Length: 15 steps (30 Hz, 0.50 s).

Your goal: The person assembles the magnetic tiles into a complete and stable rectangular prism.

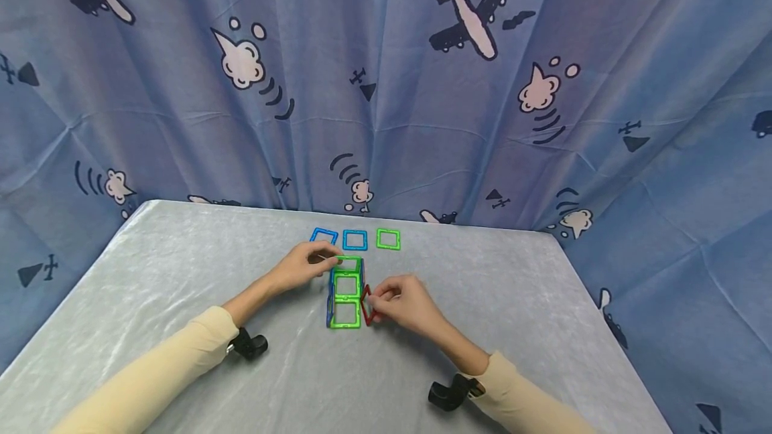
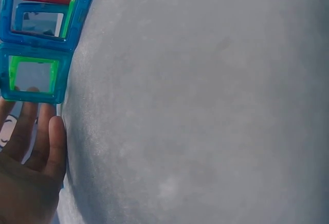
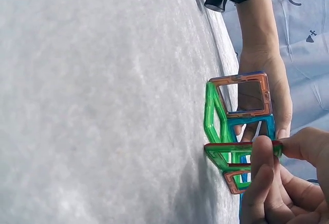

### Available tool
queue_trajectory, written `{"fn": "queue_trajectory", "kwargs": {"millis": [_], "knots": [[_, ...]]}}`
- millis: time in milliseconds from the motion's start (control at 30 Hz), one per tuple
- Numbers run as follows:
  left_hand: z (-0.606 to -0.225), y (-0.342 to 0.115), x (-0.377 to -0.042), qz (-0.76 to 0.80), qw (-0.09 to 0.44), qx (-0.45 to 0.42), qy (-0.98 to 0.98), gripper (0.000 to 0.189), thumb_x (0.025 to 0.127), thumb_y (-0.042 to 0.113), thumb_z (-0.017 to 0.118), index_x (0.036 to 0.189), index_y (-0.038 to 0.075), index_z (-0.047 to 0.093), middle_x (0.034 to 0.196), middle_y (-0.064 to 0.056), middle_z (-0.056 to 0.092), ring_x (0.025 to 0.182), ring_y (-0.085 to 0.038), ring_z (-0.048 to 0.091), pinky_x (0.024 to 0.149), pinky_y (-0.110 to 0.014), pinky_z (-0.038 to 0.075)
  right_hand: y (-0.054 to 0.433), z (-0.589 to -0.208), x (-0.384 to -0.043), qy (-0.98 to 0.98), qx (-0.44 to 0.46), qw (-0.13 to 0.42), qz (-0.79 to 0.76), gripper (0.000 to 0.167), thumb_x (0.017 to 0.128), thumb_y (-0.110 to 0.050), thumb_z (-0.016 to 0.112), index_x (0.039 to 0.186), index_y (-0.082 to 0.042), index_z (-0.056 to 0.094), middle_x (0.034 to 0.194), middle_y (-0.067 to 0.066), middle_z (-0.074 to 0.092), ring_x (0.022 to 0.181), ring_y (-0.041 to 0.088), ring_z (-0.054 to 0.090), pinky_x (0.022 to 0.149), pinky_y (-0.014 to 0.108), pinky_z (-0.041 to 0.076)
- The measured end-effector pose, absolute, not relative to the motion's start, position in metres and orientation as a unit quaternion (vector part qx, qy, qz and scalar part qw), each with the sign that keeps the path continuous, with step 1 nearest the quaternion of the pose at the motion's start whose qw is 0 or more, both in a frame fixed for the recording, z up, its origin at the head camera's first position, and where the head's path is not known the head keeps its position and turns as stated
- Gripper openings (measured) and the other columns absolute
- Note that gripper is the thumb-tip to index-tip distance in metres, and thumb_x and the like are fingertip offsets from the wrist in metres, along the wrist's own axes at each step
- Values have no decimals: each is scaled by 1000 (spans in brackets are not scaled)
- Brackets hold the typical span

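A frame of square magnetic tiles stands on the table, with green tiles (image 1: 346,299) on top and blue tiles (image 1: 330,307) along its left side. At its far end my left hand (image 1: 303,265) pinches the edge of a green tile between thumb and finger. In the left wrist view, the fingertips (image 2: 49,110) lie at the lower edge of a blue tile (image 2: 61,75). On the near right side, my right hand (image 1: 407,301) pinches a red tile (image 1: 364,313), tilted against the frame. The right wrist view shows the right fingers (image 3: 264,154) covering part of the structure.
Beyond the frame, two blue tiles (image 1: 355,240) and one green tile (image 1: 389,239) lie in a row, the leftmost partly behind my left hand. A pale cloth covers the table (image 1: 512,300). A blue patterned curtain (image 1: 386,86) hangs behind its far edge.
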<state>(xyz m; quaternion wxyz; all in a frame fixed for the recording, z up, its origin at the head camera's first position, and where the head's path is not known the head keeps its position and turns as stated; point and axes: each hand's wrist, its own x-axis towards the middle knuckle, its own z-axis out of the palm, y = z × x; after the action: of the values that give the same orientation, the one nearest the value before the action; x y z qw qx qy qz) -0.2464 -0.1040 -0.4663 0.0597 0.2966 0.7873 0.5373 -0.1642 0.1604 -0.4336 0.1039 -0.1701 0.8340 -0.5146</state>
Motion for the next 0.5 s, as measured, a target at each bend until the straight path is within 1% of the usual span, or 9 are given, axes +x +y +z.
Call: {"fn": "queue_trajectory", "kwargs": {"millis": [167, 367, 433, 500], "knots": [[-466, -103, -246, 530, 57, 292, 794, 22, 104, 11, 61, 119, -2, 70, 115, -16, 69, 103, -30, 67, 82, -33, 56, 158, -435, -163, 824, -154, 127, -531, 15, 95, -8, 72, 94, 6, 75, 72, 10, 72, 65, 28, 71, 55, 30, 54], [-466, -101, -246, 531, 59, 293, 793, 21, 103, 2, 58, 117, -10, 67, 113, -26, 67, 101, -41, 66, 77, -34, 56, 155, -436, -162, 811, -140, 141, -550, 16, 95, -11, 73, 96, 5, 75, 72, 11, 72, 68, 25, 72, 60, 35, 58], [-466, -101, -246, 532, 59, 291, 793, 21, 103, 3, 59, 117, -10, 67, 113, -26, 67, 100, -41, 66, 76, -33, 57, 155, -437, -162, 807, -139, 144, -556, 16, 96, -10, 72, 97, 5, 75, 72, 11, 72, 68, 26, 72, 61, 37, 59], [-465, -101, -246, 531, 58, 291, 794, 21, 103, 5, 59, 118, -8, 68, 113, -23, 68, 100, -38, 67, 77, -33, 56, 154, -437, -162, 806, -140, 143, -557, 17, 96, -11, 72, 97, 6, 75, 72, 11, 72, 68, 27, 72, 60, 38, 59]]}}
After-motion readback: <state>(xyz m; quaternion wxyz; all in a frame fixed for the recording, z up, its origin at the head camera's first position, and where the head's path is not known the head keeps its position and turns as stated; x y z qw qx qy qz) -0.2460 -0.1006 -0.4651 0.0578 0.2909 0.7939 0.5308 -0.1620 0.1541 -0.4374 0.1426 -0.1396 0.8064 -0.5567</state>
